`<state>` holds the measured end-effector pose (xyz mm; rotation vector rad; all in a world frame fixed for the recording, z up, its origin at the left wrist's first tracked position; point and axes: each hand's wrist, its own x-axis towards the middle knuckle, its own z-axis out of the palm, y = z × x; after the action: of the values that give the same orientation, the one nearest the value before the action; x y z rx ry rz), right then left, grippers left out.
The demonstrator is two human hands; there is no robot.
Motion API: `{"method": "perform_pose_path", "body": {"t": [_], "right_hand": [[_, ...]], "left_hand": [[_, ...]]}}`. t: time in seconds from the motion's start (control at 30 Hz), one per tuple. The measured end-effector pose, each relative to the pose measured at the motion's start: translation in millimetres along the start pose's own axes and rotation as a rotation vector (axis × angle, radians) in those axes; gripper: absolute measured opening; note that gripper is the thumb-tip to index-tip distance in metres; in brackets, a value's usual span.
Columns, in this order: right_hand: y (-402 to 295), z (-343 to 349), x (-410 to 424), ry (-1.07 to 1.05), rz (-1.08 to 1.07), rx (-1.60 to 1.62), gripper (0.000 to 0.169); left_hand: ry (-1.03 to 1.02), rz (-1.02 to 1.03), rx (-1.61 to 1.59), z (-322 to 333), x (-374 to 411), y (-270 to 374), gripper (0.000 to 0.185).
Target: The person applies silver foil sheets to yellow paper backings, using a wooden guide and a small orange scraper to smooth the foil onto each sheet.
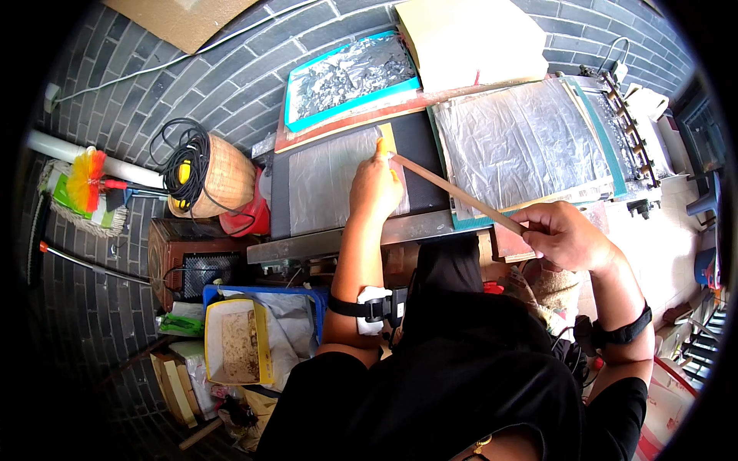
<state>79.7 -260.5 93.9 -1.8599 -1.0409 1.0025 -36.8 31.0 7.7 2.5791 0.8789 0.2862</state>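
My right hand grips the near end of a long thin wooden stick. The stick slants up and left, its far tip close to my left hand. Yellow coverings show on fingertips of that left hand, which rests at the right edge of a thin silvery sheet. Whether those fingers pinch anything is not clear. Yellowish paper shows beside the sheet, on a dark padded work surface. To the right, a larger wrinkled silvery sheet tops a paper stack on a green ribbed board.
Behind the work surface stand a blue-rimmed tray of silvery scraps and a pale block-like stack. A woven basket with coiled black cable sits left, above a red container. A yellow tray lies lower left.
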Motion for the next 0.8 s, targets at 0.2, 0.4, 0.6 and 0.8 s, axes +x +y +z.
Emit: {"method": "perform_pose_path", "body": {"t": [0.2, 0.4, 0.6, 0.8], "right_hand": [[-1.2, -1.3, -1.5, 0.031, -0.022, -0.007, 0.023], [-9.3, -3.2, -3.5, 0.019, -0.004, -0.017, 0.023], [1.2, -7.2, -6.8, 0.073, -0.021, -0.03, 0.025], [-11.0, -18.5, -17.3, 0.157, -0.001, -0.054, 0.023]], "left_hand": [[-0.052, -0.012, 0.097, -8.7, -1.9, 11.2, 0.058], [-0.082, 0.094, 0.301, -3.6, 0.5, 12.5, 0.06], [-0.141, 0.212, 0.502, -2.0, 2.4, 16.2, 0.064], [-0.165, 0.188, 0.406, -23.6, 5.5, 19.6, 0.066]]}}
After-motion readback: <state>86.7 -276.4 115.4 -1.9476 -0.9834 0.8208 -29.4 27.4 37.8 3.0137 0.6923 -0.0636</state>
